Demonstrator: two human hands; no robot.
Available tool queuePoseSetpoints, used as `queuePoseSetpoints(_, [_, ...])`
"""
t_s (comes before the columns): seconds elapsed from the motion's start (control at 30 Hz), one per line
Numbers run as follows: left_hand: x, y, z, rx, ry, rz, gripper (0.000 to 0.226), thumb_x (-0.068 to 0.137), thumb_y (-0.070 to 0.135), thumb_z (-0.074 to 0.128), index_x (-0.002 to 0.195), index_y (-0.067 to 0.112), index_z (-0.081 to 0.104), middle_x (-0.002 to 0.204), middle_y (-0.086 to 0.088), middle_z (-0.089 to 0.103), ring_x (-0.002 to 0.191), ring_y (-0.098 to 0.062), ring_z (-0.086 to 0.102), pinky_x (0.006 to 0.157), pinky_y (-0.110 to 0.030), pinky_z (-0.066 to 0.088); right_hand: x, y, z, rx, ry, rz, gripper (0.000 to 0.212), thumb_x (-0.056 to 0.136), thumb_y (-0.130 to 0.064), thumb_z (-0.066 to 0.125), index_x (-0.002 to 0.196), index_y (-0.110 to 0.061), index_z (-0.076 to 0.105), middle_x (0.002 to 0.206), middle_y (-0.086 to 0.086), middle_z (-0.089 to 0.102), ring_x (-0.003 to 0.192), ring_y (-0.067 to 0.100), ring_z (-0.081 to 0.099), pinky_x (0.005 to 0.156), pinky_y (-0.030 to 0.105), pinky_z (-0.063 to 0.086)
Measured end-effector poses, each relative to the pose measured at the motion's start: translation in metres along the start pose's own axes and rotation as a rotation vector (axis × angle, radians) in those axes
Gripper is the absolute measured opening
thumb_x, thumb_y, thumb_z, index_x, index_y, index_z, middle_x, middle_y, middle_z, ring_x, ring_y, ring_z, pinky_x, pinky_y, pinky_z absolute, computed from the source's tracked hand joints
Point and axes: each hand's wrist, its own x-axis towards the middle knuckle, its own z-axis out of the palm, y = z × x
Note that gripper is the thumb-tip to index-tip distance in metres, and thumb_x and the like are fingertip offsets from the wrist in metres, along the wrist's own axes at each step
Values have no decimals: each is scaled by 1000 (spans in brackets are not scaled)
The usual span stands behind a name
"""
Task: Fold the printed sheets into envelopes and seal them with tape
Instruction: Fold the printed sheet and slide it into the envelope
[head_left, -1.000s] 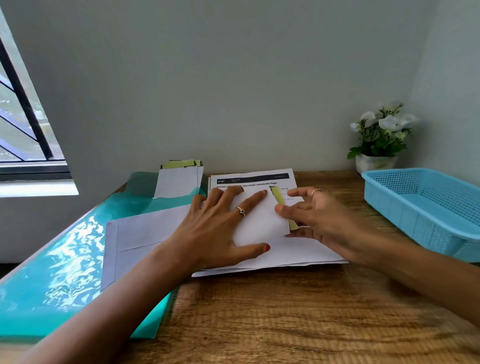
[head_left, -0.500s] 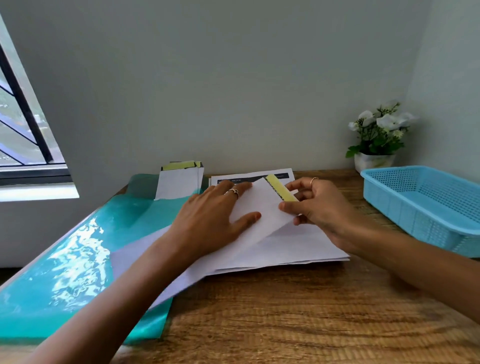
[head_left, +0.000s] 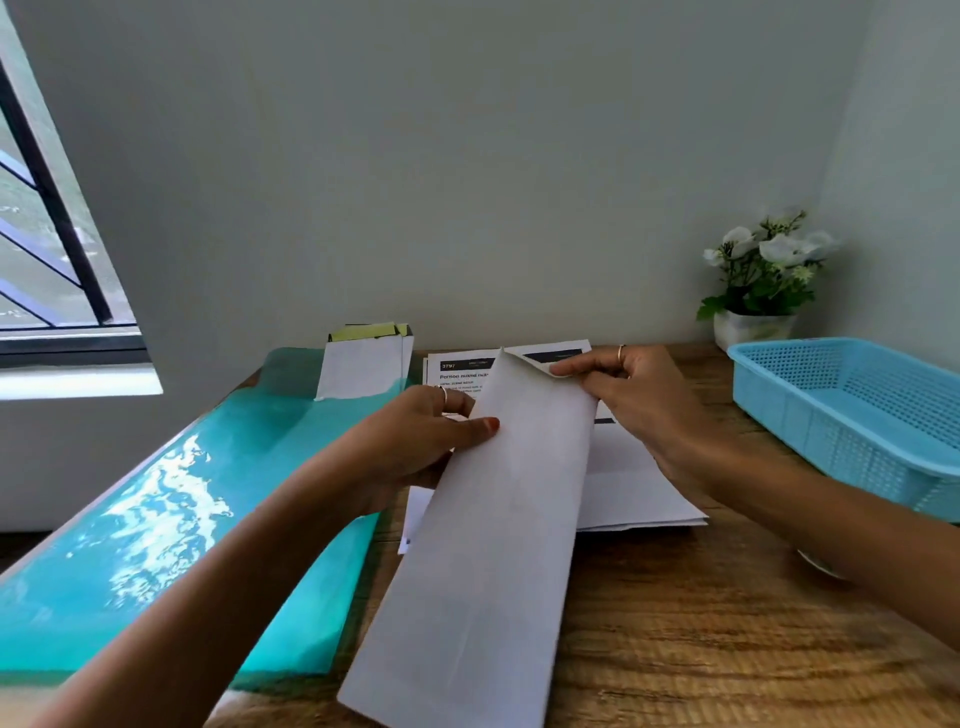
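1. Right hand (head_left: 644, 410) pinches the far top corner of the white envelope (head_left: 493, 530), curling that corner back, so I'm peeling at the flap end.
2. Left hand (head_left: 415, 441) grips the envelope's left edge, thumb on top and fingers underneath, holding it lifted and slanted toward me over the desk (head_left: 701, 623).
3. To do this well, I judge I should open the mouth wide without creasing the body, and keep my left grip steady near the top.
4. Under the envelope lie the printed sheets (head_left: 639, 493), stacked flat; one must be folded to slide in.
5. More envelopes (head_left: 363, 364) stand at the back on the teal folder (head_left: 182, 519); the blue basket (head_left: 852, 415) sits to my right.
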Motion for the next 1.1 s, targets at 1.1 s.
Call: queuePoseSetpoints(1.1, [-23,72,45,103,227,553,64,92,3,43,139,42,26,131,-2,49,105,-25,58,84,-41,54,18,-64,-70,-4,-71,-72,49,93,-27,56,140,-26,42,122,-3,57,101,13,63,91,29,52])
